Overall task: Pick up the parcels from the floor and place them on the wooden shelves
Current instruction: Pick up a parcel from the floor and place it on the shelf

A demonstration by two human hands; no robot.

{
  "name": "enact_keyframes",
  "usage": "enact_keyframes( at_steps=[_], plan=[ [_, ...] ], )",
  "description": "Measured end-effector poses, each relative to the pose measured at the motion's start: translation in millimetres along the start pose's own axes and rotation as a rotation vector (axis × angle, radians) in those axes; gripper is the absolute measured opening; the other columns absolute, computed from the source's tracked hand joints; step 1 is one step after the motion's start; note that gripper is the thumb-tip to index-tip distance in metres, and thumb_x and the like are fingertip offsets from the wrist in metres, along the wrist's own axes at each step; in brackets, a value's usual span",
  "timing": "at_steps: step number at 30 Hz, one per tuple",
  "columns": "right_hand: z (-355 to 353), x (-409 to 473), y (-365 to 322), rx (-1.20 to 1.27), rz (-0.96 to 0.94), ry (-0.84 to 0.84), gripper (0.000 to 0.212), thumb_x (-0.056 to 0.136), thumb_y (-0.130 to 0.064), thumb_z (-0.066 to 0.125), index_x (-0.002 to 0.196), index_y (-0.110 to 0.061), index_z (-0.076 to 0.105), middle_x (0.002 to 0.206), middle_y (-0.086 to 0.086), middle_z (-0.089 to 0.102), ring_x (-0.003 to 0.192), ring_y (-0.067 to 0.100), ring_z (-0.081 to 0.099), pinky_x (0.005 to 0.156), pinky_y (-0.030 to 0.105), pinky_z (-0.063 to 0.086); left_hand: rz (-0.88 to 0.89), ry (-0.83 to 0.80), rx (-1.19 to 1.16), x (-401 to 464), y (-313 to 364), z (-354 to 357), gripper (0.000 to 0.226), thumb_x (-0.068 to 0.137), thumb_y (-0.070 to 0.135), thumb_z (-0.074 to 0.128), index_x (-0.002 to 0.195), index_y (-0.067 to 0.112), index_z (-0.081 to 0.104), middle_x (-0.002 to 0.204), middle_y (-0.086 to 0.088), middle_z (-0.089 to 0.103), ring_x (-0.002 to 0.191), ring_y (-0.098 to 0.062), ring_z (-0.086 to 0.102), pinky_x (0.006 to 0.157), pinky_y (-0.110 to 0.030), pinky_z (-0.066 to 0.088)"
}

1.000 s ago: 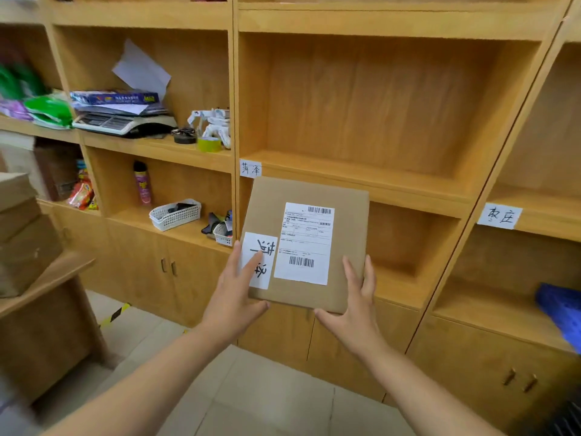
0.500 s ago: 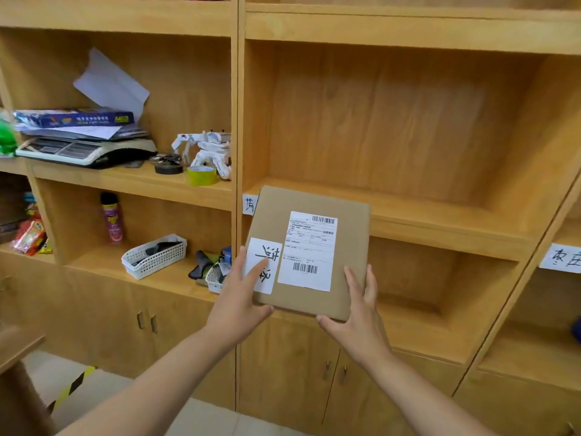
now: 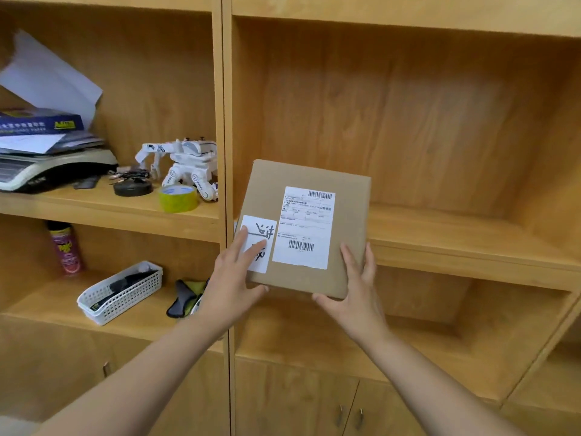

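Note:
A flat brown cardboard parcel (image 3: 349,221) with a white shipping label and a small handwritten sticker is held up in front of the wooden shelves (image 3: 456,243). My left hand (image 3: 234,278) grips its lower left corner, fingers over the sticker. My right hand (image 3: 358,291) grips its lower right corner, thumb under the bottom edge. The parcel's far end overlaps the left part of the middle shelf's board, at about shelf height; I cannot tell whether it touches the board.
The left bay holds a white toy robot (image 3: 185,165), a yellow-green tape roll (image 3: 177,198), a black disc (image 3: 132,187) and a scale (image 3: 47,168) under papers. Below are a spray can (image 3: 66,247) and a white basket (image 3: 122,291). An upright divider (image 3: 224,121) separates the bays.
I have come closer to the shelves and the parcel has risen, from the lower shelf's level to the middle shelf's board. Both hands keep the same grip.

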State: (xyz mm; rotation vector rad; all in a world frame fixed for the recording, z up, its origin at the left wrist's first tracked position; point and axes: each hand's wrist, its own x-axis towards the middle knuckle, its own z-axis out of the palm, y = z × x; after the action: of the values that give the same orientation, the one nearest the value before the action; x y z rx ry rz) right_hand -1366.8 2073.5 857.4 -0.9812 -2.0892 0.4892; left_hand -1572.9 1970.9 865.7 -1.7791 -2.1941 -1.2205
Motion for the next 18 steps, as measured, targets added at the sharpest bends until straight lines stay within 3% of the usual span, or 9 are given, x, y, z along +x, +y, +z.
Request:
enact_keyframes(
  at_steps=[12, 18],
  plan=[
    [21, 121, 21, -0.01, -0.061, 0.025, 0.088, 0.067, -0.052, 0.072, 0.14, -0.047, 0.024, 0.156, -0.013, -0.013, 0.14, 0.023, 0.025, 0.111, 0.038, 0.032, 0.024, 0.055, 0.062, 102, -27, 10, 0.065, 0.082, 0.03, 0.065, 0.139, 0.036, 0.033, 0.156, 0.012, 0.013, 0.141, -0.019, 0.015, 0.113, -0.038, 0.019],
    [20, 147, 15, -0.083, -0.046, 0.059, 0.074, 0.067, -0.058, 0.068, 0.134, -0.048, 0.038, 0.159, -0.007, 0.002, 0.136, 0.029, 0.027, 0.111, 0.037, 0.028, 0.051, 0.11, 0.154, 123, -35, 18, 0.053, 0.09, 0.036, 0.051, 0.14, 0.036, 0.033, 0.153, 0.01, 0.024, 0.143, -0.021, 0.003, 0.116, -0.043, 0.009]
  ],
)
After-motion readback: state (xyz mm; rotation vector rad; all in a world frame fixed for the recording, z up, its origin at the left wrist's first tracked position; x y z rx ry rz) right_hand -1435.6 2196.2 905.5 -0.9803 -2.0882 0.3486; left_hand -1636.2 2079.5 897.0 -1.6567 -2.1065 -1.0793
